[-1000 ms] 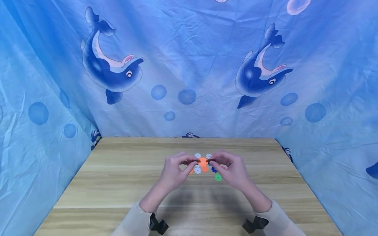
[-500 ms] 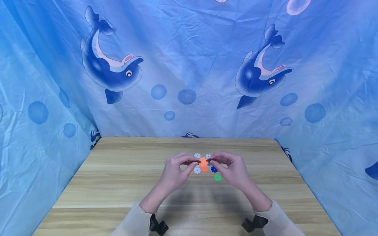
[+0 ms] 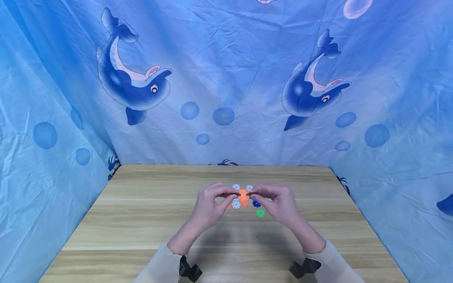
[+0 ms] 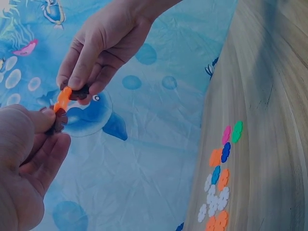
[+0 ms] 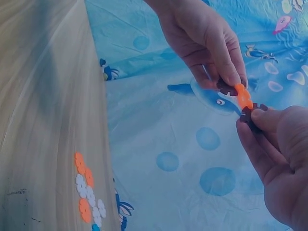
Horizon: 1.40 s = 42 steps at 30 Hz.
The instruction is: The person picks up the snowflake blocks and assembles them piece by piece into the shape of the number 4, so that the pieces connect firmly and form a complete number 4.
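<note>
Above the wooden table (image 3: 141,212) my two hands hold a small assembly of snowflake-shaped discs. An orange disc (image 3: 242,193) stands in the middle, with a dark brown disc at each side. My left hand (image 3: 231,194) pinches the left dark disc (image 4: 57,120) between thumb and forefinger. My right hand (image 3: 252,193) pinches the right dark disc (image 5: 250,115) the same way. In the wrist views the orange disc (image 5: 242,96) sits edge-on between the two dark ones (image 4: 79,91), joined to them.
Loose discs lie on the table under the hands: white ones (image 3: 236,187), an orange one (image 3: 244,203), a blue one (image 3: 256,204), a green one (image 3: 260,213) and a pink one (image 4: 225,134). A blue dolphin-print cloth (image 3: 226,78) hangs behind and at both sides.
</note>
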Available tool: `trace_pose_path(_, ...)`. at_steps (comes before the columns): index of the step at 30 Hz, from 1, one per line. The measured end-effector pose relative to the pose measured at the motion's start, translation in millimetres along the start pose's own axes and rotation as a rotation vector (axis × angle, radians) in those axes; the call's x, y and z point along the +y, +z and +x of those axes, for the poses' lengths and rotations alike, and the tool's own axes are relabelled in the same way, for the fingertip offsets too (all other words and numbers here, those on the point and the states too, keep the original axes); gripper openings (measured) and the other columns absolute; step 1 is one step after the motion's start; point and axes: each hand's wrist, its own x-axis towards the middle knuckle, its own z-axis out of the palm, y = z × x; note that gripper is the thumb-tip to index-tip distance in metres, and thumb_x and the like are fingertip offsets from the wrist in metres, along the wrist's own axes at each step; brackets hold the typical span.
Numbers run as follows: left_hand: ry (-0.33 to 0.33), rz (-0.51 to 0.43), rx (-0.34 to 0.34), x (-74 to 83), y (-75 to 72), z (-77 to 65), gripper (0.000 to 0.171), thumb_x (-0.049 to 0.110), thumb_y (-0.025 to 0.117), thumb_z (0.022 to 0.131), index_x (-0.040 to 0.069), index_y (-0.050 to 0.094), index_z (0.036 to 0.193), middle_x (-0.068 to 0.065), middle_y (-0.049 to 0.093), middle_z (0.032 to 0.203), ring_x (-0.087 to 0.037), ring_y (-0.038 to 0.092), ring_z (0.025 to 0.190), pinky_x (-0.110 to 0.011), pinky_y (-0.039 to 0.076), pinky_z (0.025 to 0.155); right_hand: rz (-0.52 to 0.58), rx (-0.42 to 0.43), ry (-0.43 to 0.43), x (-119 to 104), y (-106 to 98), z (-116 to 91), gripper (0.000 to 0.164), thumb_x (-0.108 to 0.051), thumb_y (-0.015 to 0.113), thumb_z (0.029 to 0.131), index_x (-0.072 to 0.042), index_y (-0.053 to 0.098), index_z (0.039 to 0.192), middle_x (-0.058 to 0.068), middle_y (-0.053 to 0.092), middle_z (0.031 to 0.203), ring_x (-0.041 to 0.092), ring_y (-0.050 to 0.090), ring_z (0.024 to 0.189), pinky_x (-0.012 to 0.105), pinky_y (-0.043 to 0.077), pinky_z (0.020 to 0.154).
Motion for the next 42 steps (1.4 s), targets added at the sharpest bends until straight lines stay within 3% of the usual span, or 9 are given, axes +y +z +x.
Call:
trace_pose_path(6, 0.036, 0.0, 0.024, -1.6, 1.5, -0.7, 0.007, 0.006, 0.08, 0.094, 0.009, 0.083, 0.1, -0.003, 0.079, 0.091, -0.009, 0.069, 0.073, -0.025, 0.059, 0.06, -0.022, 0.025, -0.003, -1, 1, 1, 0.015, 0.0, 0.083, 0.089, -0.01, 0.084, 0.1, 0.007, 0.084, 0.099, 0.007, 0.079, 0.087, 0.024, 0.066, 0.077)
trace_pose_path(13, 0.061, -0.017, 0.083, -4.4, 6.3, -1.5, 0.01, 0.003, 0.08, 0.094, 0.009, 0.083, 0.101, -0.002, 0.077, 0.088, -0.01, 0.069, 0.074, -0.028, 0.062, 0.064, 0.041, 0.041, -0.023, 0, 2, 4, 0.021, 0.01, 0.081, 0.086, -0.005, 0.083, 0.101, 0.012, 0.083, 0.099, 0.005, 0.079, 0.091, 0.026, 0.067, 0.079)
trace_pose_path(17, 0.072, -0.031, 0.118, -5.1, 9.5, -1.6, 0.012, 0.003, 0.08, 0.093, 0.01, 0.083, 0.102, -0.002, 0.078, 0.091, -0.012, 0.071, 0.077, -0.023, 0.061, 0.068, 0.059, 0.043, -0.034, 1, 2, 7, 0.023, 0.013, 0.08, 0.085, -0.004, 0.081, 0.101, 0.014, 0.083, 0.099, 0.017, 0.082, 0.088, 0.025, 0.066, 0.08)
trace_pose_path(22, 0.035, -0.116, 0.108, -5.8, 10.7, -3.1, 0.015, -0.001, 0.079, 0.093, 0.009, 0.081, 0.104, -0.004, 0.078, 0.097, -0.014, 0.074, 0.084, -0.023, 0.065, 0.077, 0.091, 0.039, -0.049, 0, 3, 8, 0.025, 0.016, 0.079, 0.085, -0.003, 0.08, 0.101, 0.016, 0.082, 0.098, 0.029, 0.081, 0.086, 0.026, 0.066, 0.081)
trace_pose_path(30, -0.001, -0.152, 0.101, -4.3, 8.4, -5.1, 0.017, -0.002, 0.078, 0.093, 0.009, 0.081, 0.106, -0.005, 0.079, 0.099, -0.013, 0.076, 0.088, -0.027, 0.067, 0.08, 0.087, 0.008, -0.025, 3, -1, 5, 0.024, 0.008, 0.081, 0.088, 0.0, 0.079, 0.11, 0.014, 0.082, 0.105, 0.013, 0.08, 0.093, 0.028, 0.066, 0.087)
trace_pose_path(37, -0.033, -0.18, 0.113, -2.1, 3.6, -5.0, 0.016, 0.0, 0.078, 0.094, 0.009, 0.081, 0.107, -0.005, 0.08, 0.102, -0.014, 0.077, 0.09, -0.028, 0.067, 0.083, 0.032, -0.021, -0.036, 18, -6, -3, 0.024, 0.005, 0.081, 0.089, -0.006, 0.079, 0.111, 0.013, 0.081, 0.105, 0.013, 0.079, 0.091, 0.025, 0.066, 0.086)
trace_pose_path(42, -0.022, -0.191, 0.117, -3.0, 4.0, -5.0, 0.016, 0.001, 0.078, 0.094, 0.009, 0.081, 0.108, -0.005, 0.08, 0.103, -0.015, 0.077, 0.092, -0.029, 0.067, 0.083, -0.046, -0.047, 0.021, 27, -7, -8, 0.021, 0.005, 0.082, 0.088, -0.008, 0.08, 0.105, 0.01, 0.081, 0.101, 0.009, 0.078, 0.086, 0.031, 0.068, 0.081)
